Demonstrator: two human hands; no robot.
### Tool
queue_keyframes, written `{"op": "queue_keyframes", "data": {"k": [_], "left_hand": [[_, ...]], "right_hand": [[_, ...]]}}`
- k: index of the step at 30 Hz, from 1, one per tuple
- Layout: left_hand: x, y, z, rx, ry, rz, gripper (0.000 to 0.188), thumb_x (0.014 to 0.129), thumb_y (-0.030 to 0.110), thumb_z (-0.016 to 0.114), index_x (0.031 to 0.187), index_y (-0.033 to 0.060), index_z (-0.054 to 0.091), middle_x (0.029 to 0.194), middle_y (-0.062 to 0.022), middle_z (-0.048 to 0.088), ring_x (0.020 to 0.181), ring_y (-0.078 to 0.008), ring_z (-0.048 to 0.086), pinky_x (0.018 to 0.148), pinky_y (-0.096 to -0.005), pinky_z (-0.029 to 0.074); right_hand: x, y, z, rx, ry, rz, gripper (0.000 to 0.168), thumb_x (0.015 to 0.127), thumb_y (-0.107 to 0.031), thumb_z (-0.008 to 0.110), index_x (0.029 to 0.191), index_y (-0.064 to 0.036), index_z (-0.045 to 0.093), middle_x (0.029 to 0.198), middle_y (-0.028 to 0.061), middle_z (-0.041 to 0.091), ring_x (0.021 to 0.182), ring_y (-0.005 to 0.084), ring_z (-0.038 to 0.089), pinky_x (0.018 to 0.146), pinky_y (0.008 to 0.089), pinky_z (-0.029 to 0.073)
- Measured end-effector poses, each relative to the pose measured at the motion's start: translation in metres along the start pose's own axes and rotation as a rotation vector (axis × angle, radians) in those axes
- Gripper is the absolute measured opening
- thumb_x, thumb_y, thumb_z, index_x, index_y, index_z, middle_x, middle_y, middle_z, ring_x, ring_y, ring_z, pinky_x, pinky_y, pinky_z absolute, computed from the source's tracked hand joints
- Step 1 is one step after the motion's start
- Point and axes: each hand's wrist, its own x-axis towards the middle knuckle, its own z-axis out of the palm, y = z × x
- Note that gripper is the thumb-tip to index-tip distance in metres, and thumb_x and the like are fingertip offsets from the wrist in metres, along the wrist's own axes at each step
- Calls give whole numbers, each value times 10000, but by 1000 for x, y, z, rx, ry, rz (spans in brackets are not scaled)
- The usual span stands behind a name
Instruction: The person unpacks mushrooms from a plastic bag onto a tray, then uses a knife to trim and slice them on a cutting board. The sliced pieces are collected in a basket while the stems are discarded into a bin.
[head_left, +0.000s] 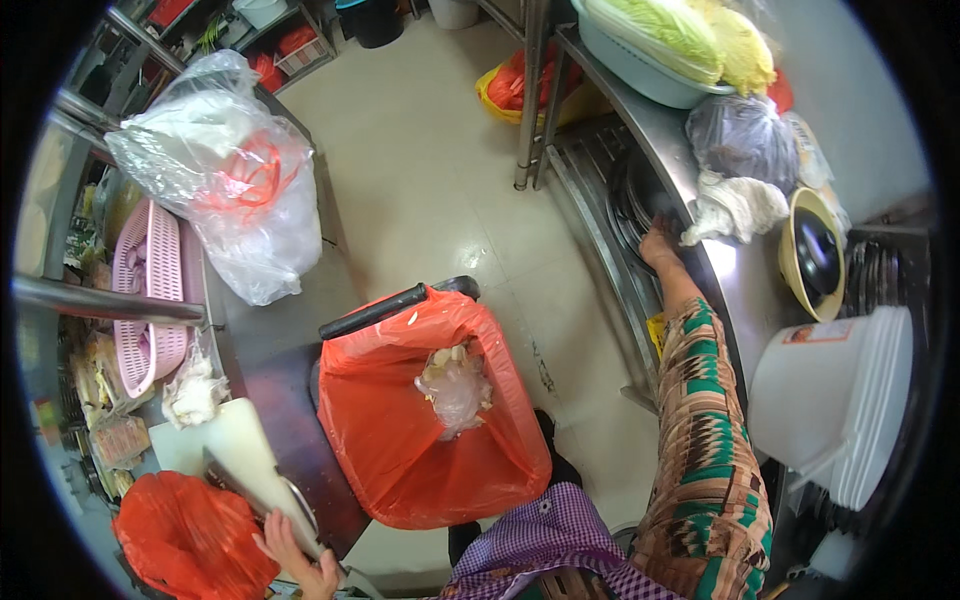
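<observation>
My right hand (657, 244) reaches under the steel counter on the right, to a stack of dark round pans (628, 202) on the slatted lower shelf; its fingertips are hidden in shade. My left hand (296, 553) lies at the lower left, fingers apart, by the lower end of a white cutting board (244, 442) and beside a container lined with a red plastic bag (191, 529). Between my arms stands a trash bin with a red liner (390, 420), holding a crumpled clear bag (457, 397) and food scraps.
A large clear plastic bag (255, 195) and a pink basket (161, 277) sit on the left counter. The right counter (675, 157) holds a tub of cabbage (645, 67), a white cloth (739, 206), a yellowish bowl (795, 247) and a white bucket (802, 390). Steel posts (529, 105) rise beside it.
</observation>
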Motion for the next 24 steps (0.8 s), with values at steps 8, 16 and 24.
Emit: {"op": "queue_keyframes", "data": {"k": [8, 16, 24], "left_hand": [[7, 27, -6, -8, 14, -58, 723, 938, 482, 555, 1411, -49, 418, 1438, -261, 420, 1305, -431, 392, 1088, -544, 293], [-26, 1, -3, -35, 55, -61, 636, 827, 341, 605, 1327, -32, 484, 1406, -239, 460, 1300, -426, 406, 1098, -564, 254], [-8, -12, 5, -172, 166, 26, 632, 774, 273, 680, 1320, 11, 503, 1370, -196, 486, 1273, -404, 427, 1099, -542, 257]], "right_hand": [[63, 12, 6, 161, 323, -155, 249, 896, -199, 517, 1016, -119, 719, 1105, 159, 686, 1053, 373, 639, 915, 472, 501], [-49, -7, -4, 350, 542, -427, 208, 875, -201, 579, 993, -85, 706, 859, 130, 710, 814, 336, 678, 725, 422, 518], [-387, -81, -121, 360, 341, -935, 239, 794, -45, 619, 978, -173, 703, 905, 105, 713, 789, 299, 687, 697, 401, 545]]}}
